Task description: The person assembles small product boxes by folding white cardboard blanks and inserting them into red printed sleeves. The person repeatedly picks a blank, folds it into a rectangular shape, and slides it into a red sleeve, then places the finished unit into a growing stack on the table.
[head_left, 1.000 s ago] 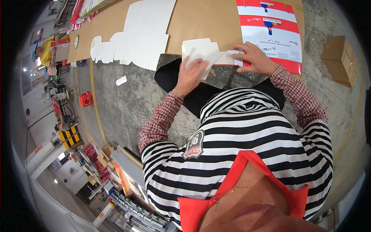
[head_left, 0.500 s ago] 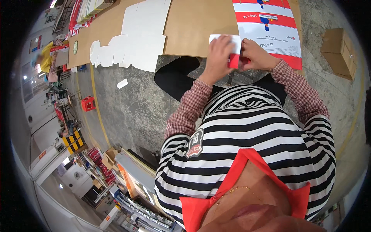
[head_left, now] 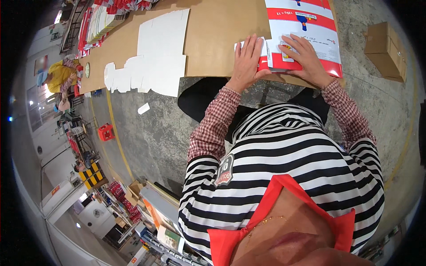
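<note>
Both hands are at the near edge of the table. My left hand (head_left: 246, 64) lies with its fingers stretched out over a small red-and-white card piece (head_left: 263, 64), which its palm and fingers partly hide. My right hand (head_left: 307, 61) is spread palm down, fingers apart, on a red-and-white printed cardboard sheet (head_left: 324, 46). Part of a small printed picture shows under its fingers. The small card piece reaches toward the sheet's left side; whether the two are joined, I cannot tell.
Brown cardboard (head_left: 217, 40) covers the table. A white cardboard sheet (head_left: 162, 48) with ragged cut edges lies left. Stacked red-and-white pieces (head_left: 103, 27) stand far left. A brown carton (head_left: 386, 52) is right, a white scrap (head_left: 143, 108) on the floor. A person in yellow (head_left: 62, 76) works far left.
My fingers have opened from gripping the small card piece. Both hands now lie flat, the right one shifted onto the printed sheet. The view has tilted slightly.
</note>
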A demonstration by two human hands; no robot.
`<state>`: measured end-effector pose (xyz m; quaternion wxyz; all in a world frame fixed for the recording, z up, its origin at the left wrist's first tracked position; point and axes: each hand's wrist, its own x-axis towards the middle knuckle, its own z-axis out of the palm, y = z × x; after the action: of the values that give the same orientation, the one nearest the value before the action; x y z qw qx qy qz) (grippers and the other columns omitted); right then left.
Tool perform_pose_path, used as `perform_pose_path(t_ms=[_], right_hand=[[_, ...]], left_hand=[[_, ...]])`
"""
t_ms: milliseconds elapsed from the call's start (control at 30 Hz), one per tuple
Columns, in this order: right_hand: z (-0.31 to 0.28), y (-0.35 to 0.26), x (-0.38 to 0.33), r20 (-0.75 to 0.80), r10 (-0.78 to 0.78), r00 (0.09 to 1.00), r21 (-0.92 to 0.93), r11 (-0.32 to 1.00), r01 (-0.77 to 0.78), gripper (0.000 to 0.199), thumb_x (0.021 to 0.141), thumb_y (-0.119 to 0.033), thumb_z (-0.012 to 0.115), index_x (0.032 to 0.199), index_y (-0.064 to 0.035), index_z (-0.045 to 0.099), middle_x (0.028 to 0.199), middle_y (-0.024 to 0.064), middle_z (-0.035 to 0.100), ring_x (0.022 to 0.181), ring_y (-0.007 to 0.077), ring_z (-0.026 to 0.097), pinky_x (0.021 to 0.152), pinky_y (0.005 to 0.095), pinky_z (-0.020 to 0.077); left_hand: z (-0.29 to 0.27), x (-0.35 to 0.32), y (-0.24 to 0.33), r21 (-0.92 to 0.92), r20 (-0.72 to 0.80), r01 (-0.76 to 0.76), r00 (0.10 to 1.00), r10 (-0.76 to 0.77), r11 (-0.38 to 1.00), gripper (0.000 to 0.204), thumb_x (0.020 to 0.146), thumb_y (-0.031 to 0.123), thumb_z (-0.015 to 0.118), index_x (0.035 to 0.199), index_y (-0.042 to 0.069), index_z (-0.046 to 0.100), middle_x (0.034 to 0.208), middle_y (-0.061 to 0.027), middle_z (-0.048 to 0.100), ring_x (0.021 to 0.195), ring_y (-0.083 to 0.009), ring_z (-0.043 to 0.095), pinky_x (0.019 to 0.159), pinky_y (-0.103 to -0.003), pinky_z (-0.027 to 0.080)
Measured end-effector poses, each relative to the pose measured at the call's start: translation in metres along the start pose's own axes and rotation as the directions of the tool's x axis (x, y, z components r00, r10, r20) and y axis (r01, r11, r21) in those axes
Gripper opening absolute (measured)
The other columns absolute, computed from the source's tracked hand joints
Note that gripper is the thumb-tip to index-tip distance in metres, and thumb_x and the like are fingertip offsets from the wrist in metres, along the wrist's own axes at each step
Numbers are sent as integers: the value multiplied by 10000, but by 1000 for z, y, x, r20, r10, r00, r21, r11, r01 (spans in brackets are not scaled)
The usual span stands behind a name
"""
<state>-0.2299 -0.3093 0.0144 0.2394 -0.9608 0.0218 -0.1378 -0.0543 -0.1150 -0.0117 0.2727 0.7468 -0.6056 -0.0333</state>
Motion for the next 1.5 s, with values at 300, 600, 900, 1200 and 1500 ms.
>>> perform_pose_path(t_ms=[300,600,900,1200,1500], right_hand=[[3,3,-3,-13,18,1000,16,1000,-18,860,640,-305,846,1422,-201,504,1541,56,370,1427,319,306,1185,500,253],[15,-1,-6,60,28,998,-81,996,-23,791,723,-379,783,1432,-197,484,1550,63,353,1440,290,288,1194,492,221],[-4,49,-68,-278,290,916,-181,920,-347,531,837,-247,729,1342,-165,589,1457,151,468,1358,336,421,1131,479,322],[-28,20,-112,-100,941,323,939,-19,344,599,969,-90,604,1490,-28,315,1358,122,526,1230,193,524,1022,354,439],[-55,65,-113,-74,687,723,958,249,-139,662,911,-107,666,1474,-27,326,1421,108,468,1307,177,451,1111,352,358]], left_hand=[[2,-1,0,-15,-7,9,1000,-9,1000,1105,800,838,332,1497,-20,288,1533,-257,298,1434,-417,268,1137,-613,152],[9,10,-1,267,135,-55,991,19,962,999,831,753,443,1466,-12,348,1539,-234,305,1434,-405,271,1121,-623,182],[18,36,10,426,22,129,988,-153,896,636,902,477,595,1415,118,480,1440,-209,425,1312,-371,389,997,-556,329],[72,56,39,-157,-238,234,934,-267,959,502,929,140,563,1412,58,454,1461,-280,350,1380,-493,267,1144,-594,187],[38,50,94,-372,-379,140,879,-288,917,610,979,195,521,1499,-10,275,1570,-257,212,1469,-435,152,1186,-520,130]])
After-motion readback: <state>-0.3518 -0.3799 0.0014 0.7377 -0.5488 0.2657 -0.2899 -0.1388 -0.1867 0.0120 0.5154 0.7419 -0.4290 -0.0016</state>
